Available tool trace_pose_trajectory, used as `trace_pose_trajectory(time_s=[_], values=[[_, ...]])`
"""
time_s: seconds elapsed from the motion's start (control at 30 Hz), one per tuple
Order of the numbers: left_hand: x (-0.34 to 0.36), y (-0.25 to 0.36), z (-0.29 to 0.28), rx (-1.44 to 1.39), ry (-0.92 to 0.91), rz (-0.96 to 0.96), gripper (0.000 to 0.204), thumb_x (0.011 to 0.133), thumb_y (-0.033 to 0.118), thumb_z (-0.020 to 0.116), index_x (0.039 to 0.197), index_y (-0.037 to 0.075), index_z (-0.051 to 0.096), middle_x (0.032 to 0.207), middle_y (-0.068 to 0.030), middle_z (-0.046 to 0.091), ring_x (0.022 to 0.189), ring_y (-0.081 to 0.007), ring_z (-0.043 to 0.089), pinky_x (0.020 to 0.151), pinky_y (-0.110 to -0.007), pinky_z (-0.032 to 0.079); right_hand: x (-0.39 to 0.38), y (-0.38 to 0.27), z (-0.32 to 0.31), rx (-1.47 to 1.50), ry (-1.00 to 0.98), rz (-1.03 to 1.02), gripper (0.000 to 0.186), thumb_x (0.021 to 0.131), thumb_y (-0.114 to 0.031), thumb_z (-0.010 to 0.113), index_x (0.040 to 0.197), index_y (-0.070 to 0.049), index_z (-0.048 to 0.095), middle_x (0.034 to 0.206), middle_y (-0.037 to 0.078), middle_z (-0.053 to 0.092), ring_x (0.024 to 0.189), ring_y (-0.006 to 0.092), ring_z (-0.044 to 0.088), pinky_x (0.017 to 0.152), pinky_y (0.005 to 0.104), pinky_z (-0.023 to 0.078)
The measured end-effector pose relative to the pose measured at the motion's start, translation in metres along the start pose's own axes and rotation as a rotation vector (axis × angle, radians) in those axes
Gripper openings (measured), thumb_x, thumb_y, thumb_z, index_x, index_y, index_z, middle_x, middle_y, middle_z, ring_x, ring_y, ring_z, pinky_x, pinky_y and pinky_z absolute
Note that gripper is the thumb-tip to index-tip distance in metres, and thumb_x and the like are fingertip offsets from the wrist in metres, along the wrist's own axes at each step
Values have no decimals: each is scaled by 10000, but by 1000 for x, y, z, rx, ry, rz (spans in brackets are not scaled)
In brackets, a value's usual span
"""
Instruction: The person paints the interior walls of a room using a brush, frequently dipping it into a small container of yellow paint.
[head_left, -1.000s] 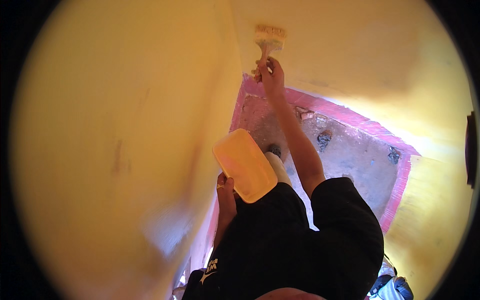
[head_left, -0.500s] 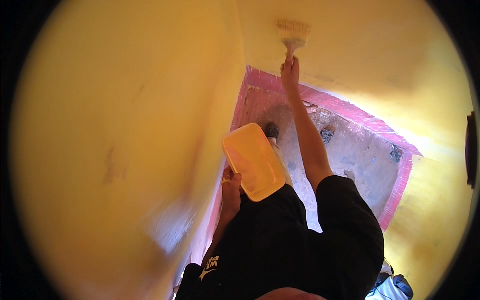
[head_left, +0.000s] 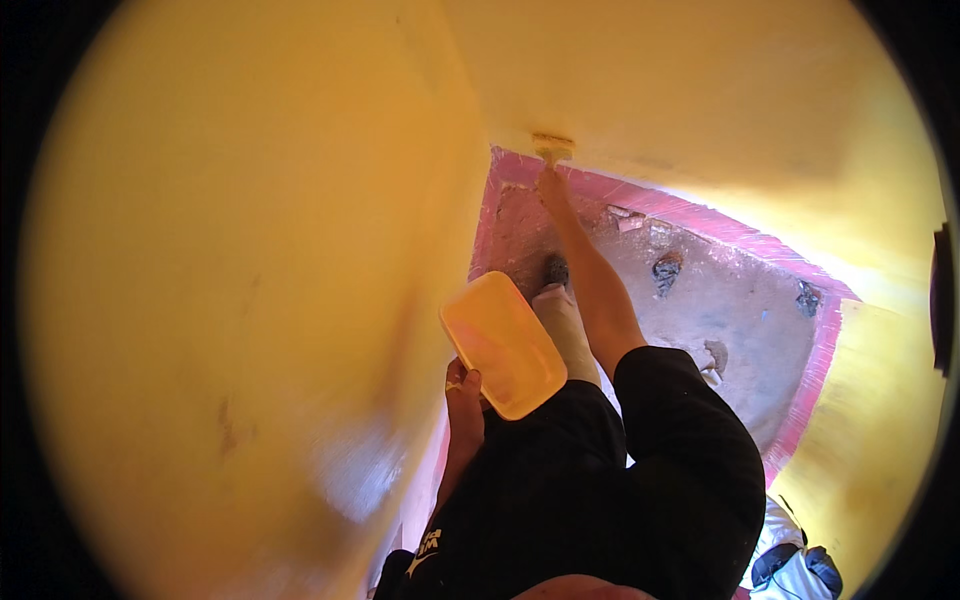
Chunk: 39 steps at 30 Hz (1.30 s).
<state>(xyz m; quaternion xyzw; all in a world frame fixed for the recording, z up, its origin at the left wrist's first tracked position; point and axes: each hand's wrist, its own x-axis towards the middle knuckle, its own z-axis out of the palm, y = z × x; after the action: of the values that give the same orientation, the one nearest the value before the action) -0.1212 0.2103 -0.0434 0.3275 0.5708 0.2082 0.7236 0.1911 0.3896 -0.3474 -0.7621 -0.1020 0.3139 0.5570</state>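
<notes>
My right hand [head_left: 551, 186] is closed around the handle of a wide paintbrush [head_left: 552, 148]. The brush's bristles press on the yellow far wall [head_left: 680, 90], low down, a little above the pink border [head_left: 640, 192] and close to the corner. My left hand [head_left: 464, 388] grips the edge of a shallow yellow rectangular plastic tub [head_left: 503, 345], tilted in front of my body. Its inside looks coated with yellow paint; how much it holds I cannot tell. Part of the left hand's fingers is hidden behind the tub.
A yellow wall [head_left: 240, 250] stands close along my left side. On the grey stained floor [head_left: 730, 320] lie dark crumpled scraps [head_left: 667, 270] and some broken bits [head_left: 626, 218]. A white and black bundle [head_left: 795, 560] rests at lower right. A dark object [head_left: 941, 300] shows at the right rim.
My right hand has brought the paintbrush down the far wall and slightly left, toward the pink border. The tub in my left hand has shifted slightly lower in view.
</notes>
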Motion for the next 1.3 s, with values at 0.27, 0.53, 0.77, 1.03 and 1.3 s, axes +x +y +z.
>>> trace_pose_trajectory(time_s=[0.27,0.53,0.77,1.03,1.3], values=[[7,8,4,17,-80,130,457,952,248,440,1295,-49,392,1176,-160,527,1026,-241,616,810,-360,569,-62,-147,-28,11,73,-451,406,985,-329,456,903,41,601,651,74,570,571,161,534,520,323,408],[17,-11,-1,-9,-94,142,461,933,231,451,1300,-41,392,1199,-144,517,1011,-219,600,799,-325,545,-98,-211,-42,34,69,-478,358,1002,-320,431,918,6,554,679,126,569,615,240,569,564,387,429],[23,-10,3,-44,-47,5,484,908,186,427,1334,-38,375,1246,-144,508,1077,-225,568,871,-358,520,-30,-30,25,-155,132,-404,439,1000,-369,385,945,26,568,778,231,584,725,382,599,628,472,439],[38,-12,13,92,16,202,535,893,265,463,1320,-53,407,1224,-159,533,1111,-235,537,932,-360,451,59,129,49,-98,83,29,466,994,-370,373,1022,47,580,760,197,584,635,334,585,558,447,434],[35,-18,14,26,20,189,544,911,312,470,1310,-54,408,1188,-147,537,1072,-221,561,899,-343,475,11,14,25,88,-94,115,416,990,-386,401,878,-20,564,592,35,490,432,125,423,391,306,306]])
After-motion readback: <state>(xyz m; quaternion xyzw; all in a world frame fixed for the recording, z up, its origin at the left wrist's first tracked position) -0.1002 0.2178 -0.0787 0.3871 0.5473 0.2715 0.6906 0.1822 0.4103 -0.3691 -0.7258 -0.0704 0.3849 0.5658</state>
